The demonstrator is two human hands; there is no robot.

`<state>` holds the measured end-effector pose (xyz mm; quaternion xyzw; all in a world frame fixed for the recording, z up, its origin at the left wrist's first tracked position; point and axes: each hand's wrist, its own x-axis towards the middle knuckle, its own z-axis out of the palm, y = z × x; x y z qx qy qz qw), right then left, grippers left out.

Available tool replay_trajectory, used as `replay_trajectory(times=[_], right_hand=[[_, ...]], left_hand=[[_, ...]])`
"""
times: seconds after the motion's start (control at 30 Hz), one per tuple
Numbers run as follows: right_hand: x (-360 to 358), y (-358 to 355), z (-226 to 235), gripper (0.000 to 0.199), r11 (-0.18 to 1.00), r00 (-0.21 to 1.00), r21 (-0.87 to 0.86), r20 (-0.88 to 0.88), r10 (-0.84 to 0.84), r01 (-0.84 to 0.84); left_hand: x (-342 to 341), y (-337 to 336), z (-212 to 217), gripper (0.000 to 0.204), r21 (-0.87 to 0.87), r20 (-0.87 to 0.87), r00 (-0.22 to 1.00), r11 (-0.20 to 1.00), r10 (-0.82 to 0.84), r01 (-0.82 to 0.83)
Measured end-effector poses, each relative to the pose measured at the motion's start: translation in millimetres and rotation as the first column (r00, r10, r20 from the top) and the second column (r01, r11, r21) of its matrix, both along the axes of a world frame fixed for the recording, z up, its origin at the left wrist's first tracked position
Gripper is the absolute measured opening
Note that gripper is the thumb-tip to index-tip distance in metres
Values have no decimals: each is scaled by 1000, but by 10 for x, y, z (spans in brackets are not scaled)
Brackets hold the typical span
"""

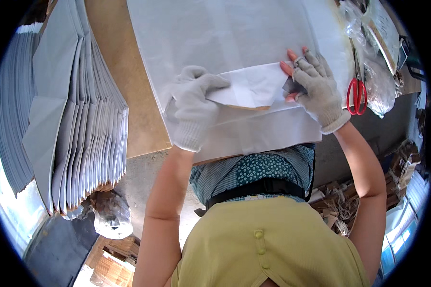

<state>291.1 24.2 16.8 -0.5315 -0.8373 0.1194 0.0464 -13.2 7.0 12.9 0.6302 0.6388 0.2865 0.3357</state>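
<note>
A large sheet of white paper (225, 33) covers most of the table in front of me. At its near side a folded white paper flap (254, 86) with a brownish lower edge is raised. My left hand (196, 98), in a pale knitted glove, pinches the flap's left end between forefinger and thumb. My right hand (313, 83) wears a similar glove with bare fingertips showing. Its fingers reach over the flap's right end. Between its thumb and forefinger sits a small dark flat piece (292, 87), partly hidden by the palm.
Stacks of folded grey-white paper (88, 129) stand at the left, beside a bare brown board (129, 81). Red-handled scissors (357, 95) lie at the right, next to clear plastic bags (380, 86). Scraps and string (342, 205) lie on the floor at right.
</note>
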Motion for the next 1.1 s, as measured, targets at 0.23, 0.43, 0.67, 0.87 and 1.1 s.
replay_trajectory(times=[0.23,0.43,0.67,0.87,1.1], right_hand=[[-164,71,-90,41,971,969,171,-153,195,-168],[-756,115,-92,41,949,920,216,-271,284,-230],[-1007,95,-177,40,965,944,263,-320,80,7],[-725,187,-67,45,944,921,182,-232,313,-275],[258,269,-61,49,997,987,60,-153,57,-48]], left_hand=[[-36,-59,199,23,39,-139,905,911,-403,412],[-67,-114,27,26,324,-414,895,892,-166,316],[316,-86,-90,35,408,-506,862,887,23,215],[-83,-126,-201,45,416,-406,914,893,14,171],[-633,-664,175,43,-24,264,889,924,375,-383]])
